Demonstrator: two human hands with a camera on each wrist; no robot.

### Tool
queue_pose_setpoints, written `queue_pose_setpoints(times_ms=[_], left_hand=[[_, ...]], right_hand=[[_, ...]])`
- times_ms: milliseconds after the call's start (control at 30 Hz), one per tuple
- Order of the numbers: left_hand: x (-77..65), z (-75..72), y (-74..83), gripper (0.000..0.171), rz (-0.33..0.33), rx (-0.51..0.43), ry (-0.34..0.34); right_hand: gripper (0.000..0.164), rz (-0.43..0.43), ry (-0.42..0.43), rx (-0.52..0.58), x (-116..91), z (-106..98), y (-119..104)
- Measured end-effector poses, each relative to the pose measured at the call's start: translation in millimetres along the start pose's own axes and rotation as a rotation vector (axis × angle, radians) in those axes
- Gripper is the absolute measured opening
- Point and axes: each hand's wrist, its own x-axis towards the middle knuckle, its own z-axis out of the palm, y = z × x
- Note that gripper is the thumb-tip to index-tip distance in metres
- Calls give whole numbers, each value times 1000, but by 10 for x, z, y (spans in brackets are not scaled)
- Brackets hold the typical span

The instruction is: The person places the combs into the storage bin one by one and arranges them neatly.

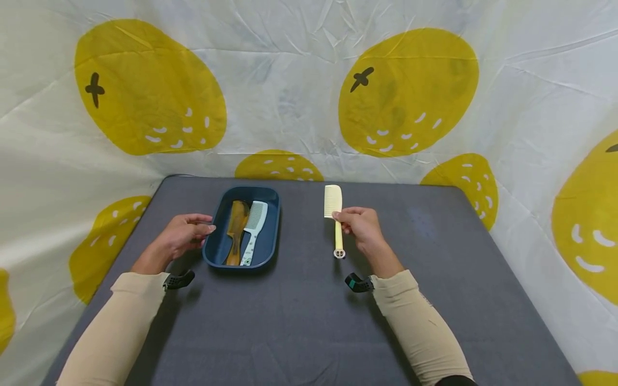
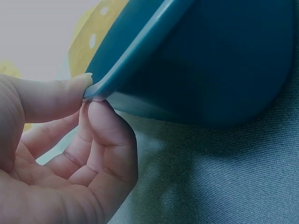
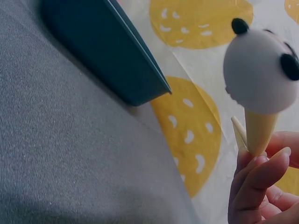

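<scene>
My left hand (image 1: 185, 234) pinches the rim of a dark blue tray (image 1: 279, 222) between thumb and forefinger, as the left wrist view shows close up. Inside the tray lie a brown comb (image 1: 236, 225) and a pale mint comb (image 1: 256, 217), side by side. To the right of the tray, my right hand (image 1: 362, 228) holds a pale yellow comb (image 1: 333, 199) above the table, its toothed end pointing away from me. A round white ornament with black spots (image 3: 259, 70) tips its handle in the right wrist view.
A dark grey cloth covers the table (image 1: 309, 327). Behind it and at both sides hangs a white curtain (image 1: 289, 80) printed with yellow fruit. The tray stands left of the table's middle, close to the far edge.
</scene>
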Motion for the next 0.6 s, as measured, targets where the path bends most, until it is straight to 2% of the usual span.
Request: queue_pose_setpoints(times_ms=[600], left_hand=[[-4, 3, -3, 59, 0, 1, -5]], right_hand=[[17, -19, -29, 27, -22, 153, -70]])
